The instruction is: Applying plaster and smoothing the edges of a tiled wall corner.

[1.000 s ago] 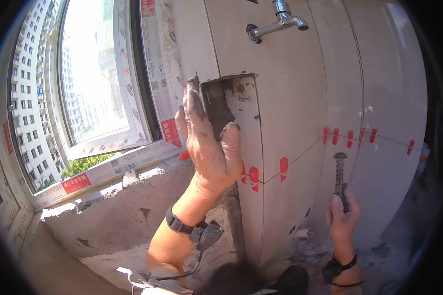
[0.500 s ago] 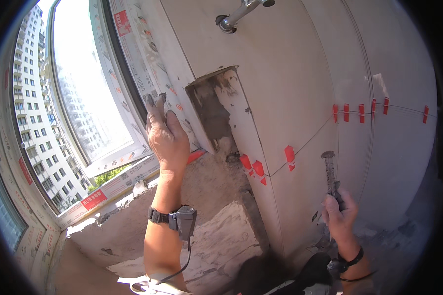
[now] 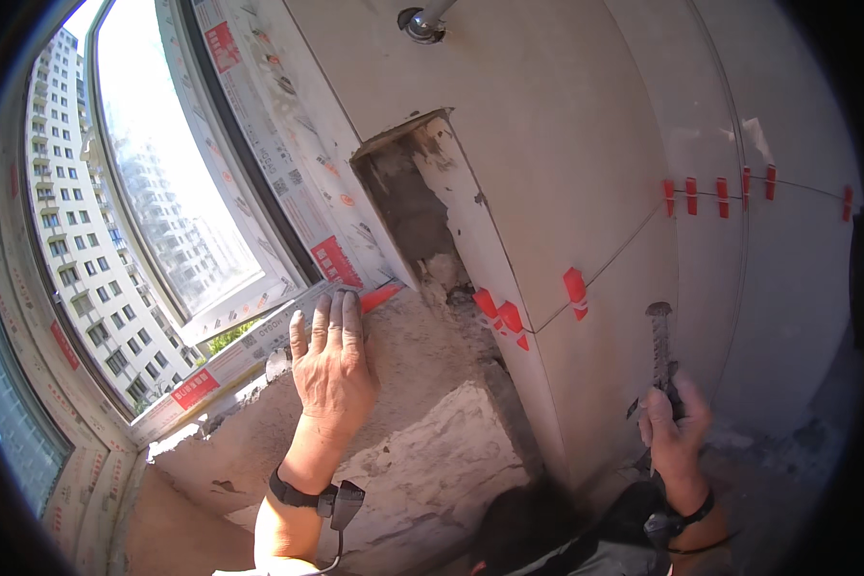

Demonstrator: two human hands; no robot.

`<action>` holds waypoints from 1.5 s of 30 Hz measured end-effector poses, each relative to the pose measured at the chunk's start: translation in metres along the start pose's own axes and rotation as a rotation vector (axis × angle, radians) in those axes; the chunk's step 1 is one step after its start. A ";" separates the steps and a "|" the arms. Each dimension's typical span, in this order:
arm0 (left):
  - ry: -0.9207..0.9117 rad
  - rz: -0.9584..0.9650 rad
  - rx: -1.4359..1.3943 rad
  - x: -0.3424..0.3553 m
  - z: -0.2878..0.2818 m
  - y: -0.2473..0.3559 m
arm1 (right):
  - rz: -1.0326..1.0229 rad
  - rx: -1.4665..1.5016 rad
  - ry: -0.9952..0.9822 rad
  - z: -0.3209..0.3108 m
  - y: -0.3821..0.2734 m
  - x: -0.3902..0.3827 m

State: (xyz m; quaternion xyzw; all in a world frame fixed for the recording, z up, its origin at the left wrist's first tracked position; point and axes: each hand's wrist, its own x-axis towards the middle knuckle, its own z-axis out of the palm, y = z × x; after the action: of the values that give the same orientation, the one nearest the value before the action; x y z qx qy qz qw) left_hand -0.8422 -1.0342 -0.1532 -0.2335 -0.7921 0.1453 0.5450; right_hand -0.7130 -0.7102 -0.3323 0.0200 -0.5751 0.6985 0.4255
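Note:
My left hand (image 3: 334, 374) reaches up to the lower edge of the window frame (image 3: 250, 350). Its fingers lie stretched out on the masonry ledge, with the tips at the frame and nothing visible in them. A red strip (image 3: 381, 296) sits just right of those fingertips. Low on the right, my right hand (image 3: 677, 432) is closed round the dark handle of a tool (image 3: 660, 341). The tool stands upright, with a grey, crusted shaft and a wider flat end on top; its exact kind does not show.
Right of the window, large tiles (image 3: 566, 173) cover the wall around a rough rectangular recess (image 3: 408, 206). Red tile-levelling wedges (image 3: 575, 293) stick out along a joint. Overhead a metal pipe fitting (image 3: 422, 24) protrudes. Bare, broken masonry (image 3: 422, 432) lies below the ledge.
My left hand has come down from beside the window frame to the ledge; a small dark piece at its fingertips no longer shows. My right hand still grips the tool. The view has shifted slightly.

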 end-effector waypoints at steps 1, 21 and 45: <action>-0.033 0.025 0.012 -0.010 0.006 0.000 | 0.001 0.010 -0.003 0.001 0.001 -0.002; 0.402 -0.129 -0.522 0.117 -0.047 -0.029 | -0.111 -0.105 -0.237 0.030 -0.002 -0.012; 0.399 0.007 -0.253 0.157 -0.024 -0.041 | -0.035 -0.025 -0.236 0.037 0.015 -0.020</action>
State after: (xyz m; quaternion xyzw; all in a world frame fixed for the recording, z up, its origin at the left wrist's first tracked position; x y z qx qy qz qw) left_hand -0.8754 -0.9870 0.0001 -0.3268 -0.6799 -0.0020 0.6565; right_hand -0.7266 -0.7522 -0.3419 0.1069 -0.6296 0.6763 0.3672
